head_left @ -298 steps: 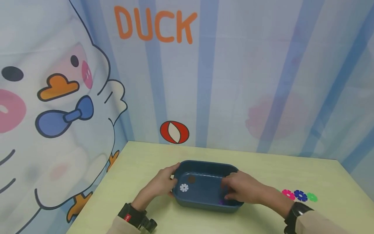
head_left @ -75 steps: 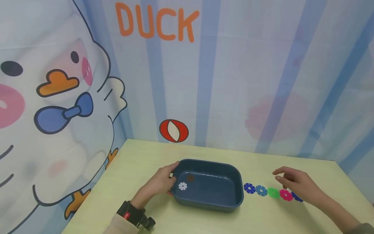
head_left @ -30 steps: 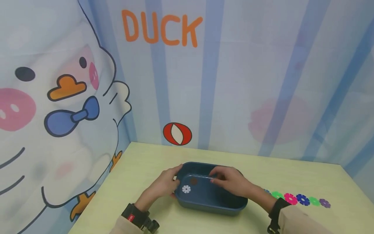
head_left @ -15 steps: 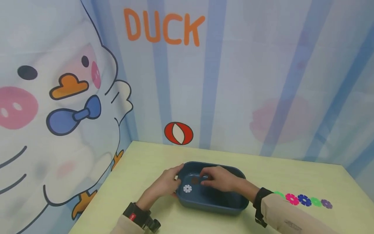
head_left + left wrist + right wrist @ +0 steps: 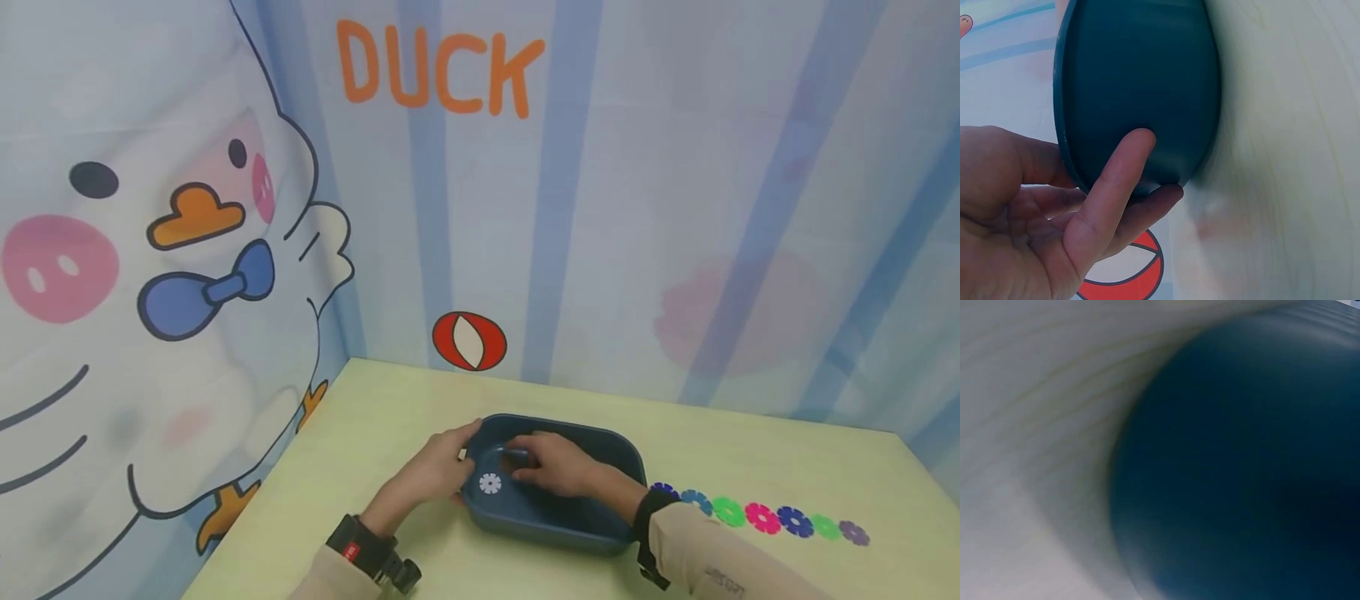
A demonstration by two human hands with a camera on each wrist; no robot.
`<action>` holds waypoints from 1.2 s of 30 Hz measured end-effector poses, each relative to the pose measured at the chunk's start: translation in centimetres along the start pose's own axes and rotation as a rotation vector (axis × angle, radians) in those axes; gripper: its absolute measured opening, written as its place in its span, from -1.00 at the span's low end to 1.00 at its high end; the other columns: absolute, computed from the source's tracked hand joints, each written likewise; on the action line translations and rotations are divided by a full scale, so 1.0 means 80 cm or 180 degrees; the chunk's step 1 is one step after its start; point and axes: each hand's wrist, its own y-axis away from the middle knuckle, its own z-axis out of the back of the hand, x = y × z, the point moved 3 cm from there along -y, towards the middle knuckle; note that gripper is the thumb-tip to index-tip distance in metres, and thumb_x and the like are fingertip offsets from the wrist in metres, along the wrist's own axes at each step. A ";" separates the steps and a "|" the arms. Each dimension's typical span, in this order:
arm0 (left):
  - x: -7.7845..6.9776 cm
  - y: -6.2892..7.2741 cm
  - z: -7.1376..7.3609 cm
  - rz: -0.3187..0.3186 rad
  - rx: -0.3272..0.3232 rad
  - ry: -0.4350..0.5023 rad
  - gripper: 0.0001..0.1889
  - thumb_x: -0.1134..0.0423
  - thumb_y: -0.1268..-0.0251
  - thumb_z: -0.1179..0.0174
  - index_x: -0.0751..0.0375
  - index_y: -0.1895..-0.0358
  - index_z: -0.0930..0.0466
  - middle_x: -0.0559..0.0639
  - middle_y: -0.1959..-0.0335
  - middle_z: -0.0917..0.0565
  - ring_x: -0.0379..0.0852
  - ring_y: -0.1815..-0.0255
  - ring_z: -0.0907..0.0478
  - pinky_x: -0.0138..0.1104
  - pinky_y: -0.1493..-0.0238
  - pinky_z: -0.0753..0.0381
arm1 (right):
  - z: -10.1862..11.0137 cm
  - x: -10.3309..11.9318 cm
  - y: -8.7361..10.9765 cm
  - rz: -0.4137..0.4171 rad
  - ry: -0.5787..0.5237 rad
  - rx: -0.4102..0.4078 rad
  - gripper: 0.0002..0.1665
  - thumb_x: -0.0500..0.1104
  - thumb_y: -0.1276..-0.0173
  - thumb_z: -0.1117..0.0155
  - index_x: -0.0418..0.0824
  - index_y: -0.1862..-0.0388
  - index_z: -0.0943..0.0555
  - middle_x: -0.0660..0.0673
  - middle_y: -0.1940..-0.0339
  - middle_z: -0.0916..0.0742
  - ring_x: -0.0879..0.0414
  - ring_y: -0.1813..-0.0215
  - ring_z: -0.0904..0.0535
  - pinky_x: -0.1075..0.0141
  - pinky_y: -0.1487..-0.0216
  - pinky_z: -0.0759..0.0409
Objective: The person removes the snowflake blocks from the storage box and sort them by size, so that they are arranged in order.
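A dark blue oblong plastic tub (image 5: 555,533) stands on the table. My left hand (image 5: 435,467) grips its left end, fingers along the outer wall and thumb at the rim. In the left wrist view, fingers of the left hand (image 5: 1091,219) lie against the tub's end (image 5: 1141,69). My right hand (image 5: 558,465) reaches into the tub, fingers bent with a gap between thumb and forefinger. They are right at a brown snowflake disc (image 5: 509,462), mostly hidden by them. A white snowflake disc (image 5: 490,483) lies left of it. The right wrist view shows only the tub's side (image 5: 1222,462) and tabletop.
Right of the tub, several snowflake discs lie in a row, among them a light blue disc (image 5: 696,502), a pink disc (image 5: 762,518) and a purple disc (image 5: 853,533). The right forearm passes over the tub's right rim. A printed curtain (image 5: 622,208) stands behind the pale yellow table (image 5: 420,392).
The row of discs has grown leftward, and the purple disc in the tub is gone. My right hand has moved from the row into the tub, then left to the brown disc. My left hand stays.
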 end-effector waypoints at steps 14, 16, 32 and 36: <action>-0.003 -0.001 -0.002 0.0012 0.0002 0.0020 -0.27 0.54 -0.46 -0.04 0.34 -0.68 -0.12 0.46 -0.53 -0.40 0.05 0.32 -0.80 -0.21 0.54 -0.81 | -0.006 0.000 0.007 -0.0237 -0.0094 -0.0040 -0.72 -0.20 -0.31 -0.57 -0.12 0.21 -0.57 0.07 0.40 -0.65 0.24 0.38 -0.50 0.35 0.38 -0.53; -0.001 0.000 -0.002 0.0022 0.0003 0.0037 -0.27 0.54 -0.46 -0.04 0.33 -0.68 -0.12 0.45 -0.53 -0.40 0.08 0.24 -0.81 -0.21 0.54 -0.81 | -0.006 -0.001 0.009 -0.0226 -0.0187 -0.0017 -0.70 -0.22 -0.31 -0.57 -0.12 0.26 -0.53 0.08 0.44 -0.62 0.23 0.41 -0.47 0.35 0.40 -0.50; 0.002 0.002 -0.003 0.0025 -0.0024 0.0015 -0.26 0.56 -0.45 0.00 0.34 -0.69 -0.10 0.46 -0.53 -0.39 0.11 0.17 -0.81 -0.20 0.54 -0.83 | 0.023 -0.008 0.070 -0.0051 -0.0787 -0.0200 -0.78 -0.27 -0.48 -0.39 -0.22 -0.04 -0.60 0.00 0.27 -0.80 0.27 0.36 -0.66 0.35 0.37 -0.66; 0.001 0.001 -0.002 0.0043 -0.0033 0.0003 -0.26 0.56 -0.46 -0.01 0.34 -0.69 -0.10 0.46 -0.54 -0.38 0.11 0.15 -0.80 -0.21 0.54 -0.83 | 0.042 -0.010 0.091 -0.0099 -0.0873 -0.0287 -0.74 -0.30 -0.50 -0.34 -0.25 -0.11 -0.58 -0.07 0.35 -0.79 0.13 0.37 -0.69 0.35 0.35 -0.65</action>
